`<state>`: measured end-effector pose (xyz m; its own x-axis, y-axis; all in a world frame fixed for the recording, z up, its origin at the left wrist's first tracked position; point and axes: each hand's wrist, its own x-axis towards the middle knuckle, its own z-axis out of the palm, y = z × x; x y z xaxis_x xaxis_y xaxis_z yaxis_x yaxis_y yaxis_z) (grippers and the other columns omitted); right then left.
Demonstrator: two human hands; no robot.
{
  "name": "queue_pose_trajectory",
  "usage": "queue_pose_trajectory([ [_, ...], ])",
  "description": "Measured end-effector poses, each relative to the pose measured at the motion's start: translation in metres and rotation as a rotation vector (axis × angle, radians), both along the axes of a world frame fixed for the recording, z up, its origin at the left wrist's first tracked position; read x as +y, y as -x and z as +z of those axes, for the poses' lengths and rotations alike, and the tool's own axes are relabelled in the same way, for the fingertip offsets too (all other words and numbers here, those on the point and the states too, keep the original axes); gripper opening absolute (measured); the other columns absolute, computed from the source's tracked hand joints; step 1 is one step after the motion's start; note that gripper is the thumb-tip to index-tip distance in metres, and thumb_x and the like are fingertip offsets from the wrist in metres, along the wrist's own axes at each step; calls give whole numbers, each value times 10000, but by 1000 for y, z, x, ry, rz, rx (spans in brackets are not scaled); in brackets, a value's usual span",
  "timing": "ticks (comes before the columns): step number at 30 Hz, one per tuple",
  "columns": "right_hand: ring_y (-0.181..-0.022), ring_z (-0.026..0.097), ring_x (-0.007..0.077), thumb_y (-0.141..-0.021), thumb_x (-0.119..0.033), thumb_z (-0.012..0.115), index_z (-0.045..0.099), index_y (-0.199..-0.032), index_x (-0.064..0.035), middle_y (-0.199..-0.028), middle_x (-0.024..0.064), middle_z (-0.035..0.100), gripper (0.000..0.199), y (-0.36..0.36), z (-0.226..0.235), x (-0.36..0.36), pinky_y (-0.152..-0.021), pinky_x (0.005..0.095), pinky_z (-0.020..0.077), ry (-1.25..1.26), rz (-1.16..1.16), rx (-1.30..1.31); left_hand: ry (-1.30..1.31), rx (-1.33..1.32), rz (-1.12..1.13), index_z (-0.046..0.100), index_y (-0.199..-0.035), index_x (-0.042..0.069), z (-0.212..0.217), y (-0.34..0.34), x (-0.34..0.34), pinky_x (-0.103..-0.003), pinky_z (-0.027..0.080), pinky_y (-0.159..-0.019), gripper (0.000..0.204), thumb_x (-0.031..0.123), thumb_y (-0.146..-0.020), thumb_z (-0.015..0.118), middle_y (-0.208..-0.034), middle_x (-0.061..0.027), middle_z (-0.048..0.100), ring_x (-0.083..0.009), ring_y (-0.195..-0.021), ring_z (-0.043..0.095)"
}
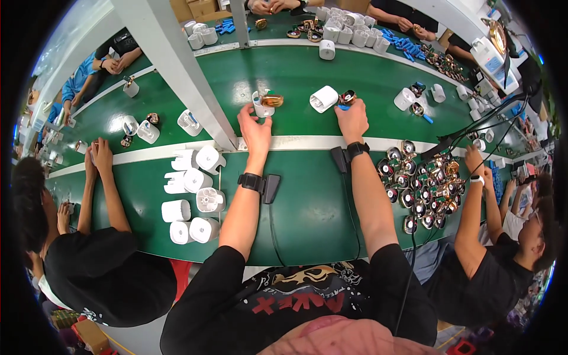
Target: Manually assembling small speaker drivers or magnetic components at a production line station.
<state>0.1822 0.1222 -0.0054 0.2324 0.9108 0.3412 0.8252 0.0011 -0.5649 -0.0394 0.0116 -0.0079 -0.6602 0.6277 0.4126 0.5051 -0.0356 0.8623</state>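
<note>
My left hand (pixel 255 133) has its thumb and fingers about the lower part of a white plastic housing (pixel 258 109). A round part with a shiny gold rim (pixel 273 101) sits at that housing's upper right side. My right hand (pixel 354 122) is closed on a blue cylindrical battery (pixel 343 107), its fingertips partly covering it. A small round part with dark and copper-coloured pieces (pixel 347 96) lies just beyond those fingertips. Between my hands, nearer the right one, another white housing (pixel 323 99) lies on its side on the green conveyor belt (pixel 290 72).
White housings (pixel 196 180) stand grouped at my left, near a white post (pixel 183 71). At my right lies a pile of round gold-rimmed parts (pixel 427 186). Black cables run from both wrist straps. Co-workers sit on both sides and across; more housings and batteries (pixel 408 44) lie opposite.
</note>
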Motion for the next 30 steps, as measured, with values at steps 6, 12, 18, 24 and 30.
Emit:
queue_pose_trajectory([
  [6,-702,555,182,-890,-336,643,548,-1149,-49,-915,55,602,398,-44,-13,-11,-542,298,427,755,517,1529,-219,134,-44,524,-1126,19,20,-16,-16,-343,492,-733,423,16,-738,694,-997,-114,531,-235,-876,553],
  [12,-593,388,78,-997,-257,515,536,-1236,-58,-870,3,566,311,-33,-10,-52,-464,193,274,618,704,2470,-76,458,-300,504,-1211,32,22,-68,8,-365,496,-800,541,110,-726,732,-990,-136,558,-300,-948,556],
  [18,-625,413,70,-1017,-218,484,524,-1248,-21,-923,39,576,307,-36,0,-59,-502,189,322,219,701,2171,223,380,-216,516,-1237,33,12,-80,62,-401,489,-881,651,163,-661,791,-1091,-164,565,-355,-1054,553],
  [24,-689,477,73,-1009,-164,491,521,-1271,-10,-1032,53,597,305,-43,-14,-52,-540,209,390,207,551,1860,125,202,-360,473,-1283,51,-9,-73,35,-396,485,-908,690,117,-663,768,-1165,-175,533,-359,-1101,536],
  [30,-774,541,86,-995,-116,506,508,-1305,30,-1139,114,632,343,-23,15,-58,-662,219,458,122,627,1568,144,69,-467,519,-1223,49,29,-68,-29,-377,478,-940,598,49,-665,733,-1169,-136,526,-309,-1101,549],
])
